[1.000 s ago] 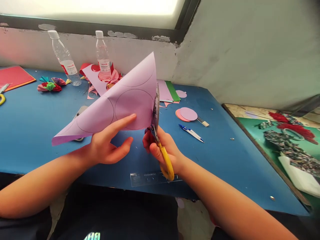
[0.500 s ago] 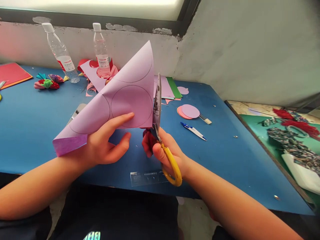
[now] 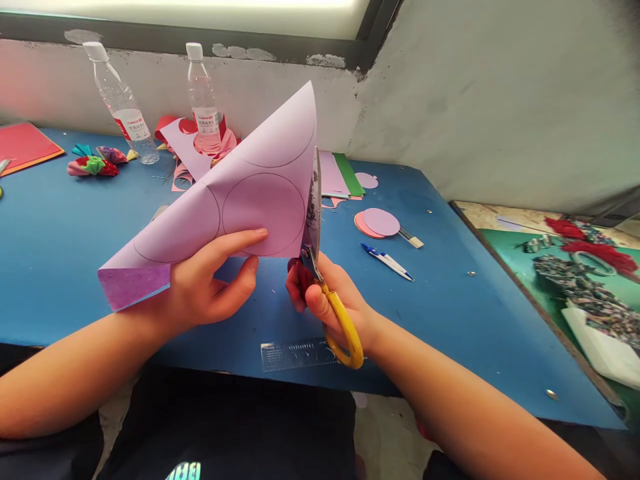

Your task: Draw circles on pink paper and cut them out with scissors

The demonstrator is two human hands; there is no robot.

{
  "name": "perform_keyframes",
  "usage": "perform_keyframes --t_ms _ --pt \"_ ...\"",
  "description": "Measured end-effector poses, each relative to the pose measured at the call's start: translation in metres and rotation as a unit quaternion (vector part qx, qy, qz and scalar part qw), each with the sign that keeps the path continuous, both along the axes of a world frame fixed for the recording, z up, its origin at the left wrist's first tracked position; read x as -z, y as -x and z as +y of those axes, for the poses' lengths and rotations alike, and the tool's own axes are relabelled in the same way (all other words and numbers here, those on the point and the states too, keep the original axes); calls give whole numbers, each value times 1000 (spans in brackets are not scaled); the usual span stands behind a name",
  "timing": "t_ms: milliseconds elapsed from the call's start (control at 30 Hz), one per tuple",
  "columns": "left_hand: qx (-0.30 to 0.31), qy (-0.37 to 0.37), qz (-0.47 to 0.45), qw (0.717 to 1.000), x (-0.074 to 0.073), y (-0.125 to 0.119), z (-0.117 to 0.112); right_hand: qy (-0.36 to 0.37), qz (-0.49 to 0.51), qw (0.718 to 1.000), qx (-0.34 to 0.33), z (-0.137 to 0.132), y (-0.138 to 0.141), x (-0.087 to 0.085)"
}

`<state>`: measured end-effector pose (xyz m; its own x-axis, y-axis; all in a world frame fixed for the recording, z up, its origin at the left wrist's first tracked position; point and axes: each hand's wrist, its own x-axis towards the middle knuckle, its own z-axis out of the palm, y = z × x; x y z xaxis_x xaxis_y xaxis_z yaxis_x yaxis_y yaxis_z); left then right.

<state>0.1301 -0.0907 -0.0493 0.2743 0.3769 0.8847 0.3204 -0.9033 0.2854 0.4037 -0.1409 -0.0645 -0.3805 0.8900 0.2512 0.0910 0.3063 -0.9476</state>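
Observation:
A curled sheet of purple paper [image 3: 263, 207] with several circles drawn on it is held up above the table by my left hand [image 3: 215, 277]. The index finger lies on its front face, the thumb is close under the lower edge, and the other fingers are hidden behind. My right hand [image 3: 345, 307] grips scissors [image 3: 345, 330] with yellow handles. Their blades point upward at the right edge of the paper, beside the middle drawn circle, and part of the blades is behind the sheet.
On the blue table [image 3: 440, 333] lie a clear plastic ruler [image 3: 295, 355], a pen [image 3: 387, 262] and cut paper circles [image 3: 381, 222]. Two water bottles [image 3: 123, 107] and paper scraps [image 3: 185, 143] stand by the wall. Fabric pieces [image 3: 95, 163] sit at left; a green surface [image 3: 520, 250] adjoins at right.
The scissor blades have closed further along the paper's right edge. The sheet's top tip has shifted slightly right, its lower left corner slightly left. My left thumb has moved up toward the paper.

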Motion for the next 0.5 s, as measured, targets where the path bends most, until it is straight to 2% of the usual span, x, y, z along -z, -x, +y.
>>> perform_keyframes --t_ms 100,500 --pt "-18 -6 -4 1000 -1 0 0 12 -7 1000 -4 0 0 -1" --pt "-19 9 18 1000 0 3 0 6 12 1000 -1 2 1 3"
